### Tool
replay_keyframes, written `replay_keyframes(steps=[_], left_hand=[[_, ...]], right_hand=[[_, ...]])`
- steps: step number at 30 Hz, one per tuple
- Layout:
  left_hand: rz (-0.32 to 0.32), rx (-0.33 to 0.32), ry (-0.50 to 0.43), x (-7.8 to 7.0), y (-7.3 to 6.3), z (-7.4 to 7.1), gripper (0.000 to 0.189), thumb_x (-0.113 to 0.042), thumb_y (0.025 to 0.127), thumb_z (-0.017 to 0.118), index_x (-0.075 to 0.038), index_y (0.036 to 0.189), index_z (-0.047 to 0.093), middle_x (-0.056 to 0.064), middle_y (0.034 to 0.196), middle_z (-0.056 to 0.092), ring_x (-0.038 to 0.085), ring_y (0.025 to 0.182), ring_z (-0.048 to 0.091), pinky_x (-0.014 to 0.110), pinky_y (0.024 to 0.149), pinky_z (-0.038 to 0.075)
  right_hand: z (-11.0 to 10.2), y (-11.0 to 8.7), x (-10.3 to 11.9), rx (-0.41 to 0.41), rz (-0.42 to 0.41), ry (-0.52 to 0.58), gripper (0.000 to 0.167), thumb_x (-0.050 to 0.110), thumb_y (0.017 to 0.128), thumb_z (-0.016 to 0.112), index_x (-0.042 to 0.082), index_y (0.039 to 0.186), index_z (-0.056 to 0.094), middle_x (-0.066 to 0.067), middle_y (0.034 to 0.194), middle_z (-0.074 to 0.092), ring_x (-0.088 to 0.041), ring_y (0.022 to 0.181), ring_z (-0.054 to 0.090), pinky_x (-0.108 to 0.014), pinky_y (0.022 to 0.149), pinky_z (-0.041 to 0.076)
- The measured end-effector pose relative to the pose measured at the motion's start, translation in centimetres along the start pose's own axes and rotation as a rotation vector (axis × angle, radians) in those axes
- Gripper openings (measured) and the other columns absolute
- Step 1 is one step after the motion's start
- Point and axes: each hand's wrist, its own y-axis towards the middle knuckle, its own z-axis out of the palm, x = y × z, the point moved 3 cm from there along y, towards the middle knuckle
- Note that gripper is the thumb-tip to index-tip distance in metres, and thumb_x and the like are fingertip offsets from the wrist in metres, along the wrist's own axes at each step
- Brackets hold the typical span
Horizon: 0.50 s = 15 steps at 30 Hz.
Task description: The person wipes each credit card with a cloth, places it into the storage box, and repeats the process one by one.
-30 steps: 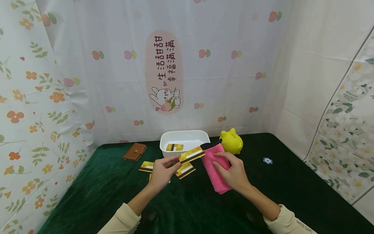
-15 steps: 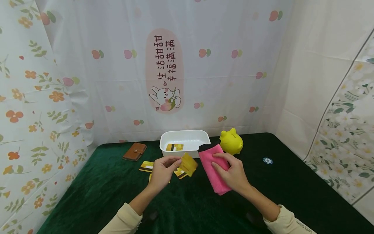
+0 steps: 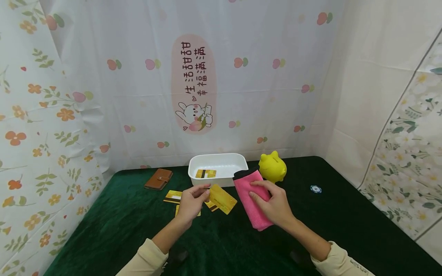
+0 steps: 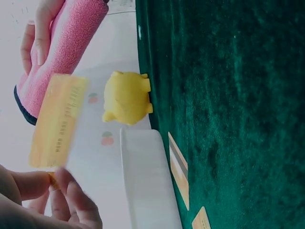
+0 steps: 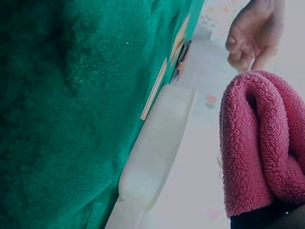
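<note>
My left hand (image 3: 190,202) pinches a gold bank card (image 3: 223,199) by one corner, its embossed face turned toward the head camera. To its right, my right hand (image 3: 274,203) grips a folded pink cloth (image 3: 251,199) with a black edge. A small gap separates card and cloth in the head view. In the left wrist view the card (image 4: 58,121) stands out from the thumb and finger, overlapping the cloth (image 4: 71,43). Folds of the fluffy cloth (image 5: 257,143) fill the right side of the right wrist view. More gold cards (image 3: 172,196) lie on the table, partly hidden behind my left hand.
Behind the hands stands a white tray (image 3: 218,181) with a gold card (image 3: 206,173) inside. A brown wallet (image 3: 159,179) lies left of it, a yellow piggy bank (image 3: 272,167) right. A poker chip (image 3: 315,189) rests farther right on the green tablecloth (image 3: 114,226). Printed curtains surround the table.
The card in my left hand has turned over from its striped side to its embossed side and tilted downward. The cloth has shifted slightly; my right hand keeps its grip.
</note>
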Motion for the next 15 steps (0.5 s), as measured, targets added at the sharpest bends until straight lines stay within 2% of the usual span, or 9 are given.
replay_keyframes(steps=[3,5,11,15], left_hand=[[-0.034,0.035,-0.008,0.19,-0.02,0.01,0.028,-0.009,0.100,0.058,-0.006,0.128,0.065,0.010,0.103,0.071,0.028,0.087,0.066,0.038,0.073,0.054],[-0.047,0.061,-0.006,0.24,-0.06,0.08,0.029,-0.009,0.101,0.057,-0.006,0.129,0.064,0.010,0.105,0.071,0.025,0.086,0.066,0.039,0.075,0.054],[-0.083,0.103,0.038,0.32,-0.17,0.22,0.025,-0.015,0.103,0.054,-0.005,0.122,0.068,0.008,0.109,0.070,0.021,0.088,0.060,0.033,0.070,0.048],[-0.089,0.123,0.024,0.15,-0.27,0.32,0.024,-0.014,0.103,0.055,-0.002,0.119,0.066,0.009,0.105,0.068,0.021,0.084,0.060,0.032,0.068,0.049]], right_hand=[[-0.02,0.03,-0.01,0.000,0.000,0.006,0.026,-0.006,0.084,0.074,-0.002,0.108,0.068,-0.015,0.098,0.068,-0.018,0.075,0.061,-0.027,0.062,0.055],[-0.03,0.05,0.02,-0.002,-0.004,0.008,0.025,-0.007,0.084,0.074,-0.002,0.108,0.068,-0.015,0.098,0.069,-0.018,0.074,0.061,-0.026,0.061,0.055],[-0.01,0.13,0.21,-0.006,-0.008,0.008,0.025,-0.006,0.083,0.074,-0.001,0.107,0.068,-0.014,0.098,0.069,-0.018,0.074,0.061,-0.026,0.061,0.055],[-0.01,0.10,0.16,-0.006,0.000,0.016,0.026,-0.006,0.083,0.074,-0.001,0.108,0.068,-0.014,0.098,0.069,-0.017,0.074,0.061,-0.027,0.061,0.055]])
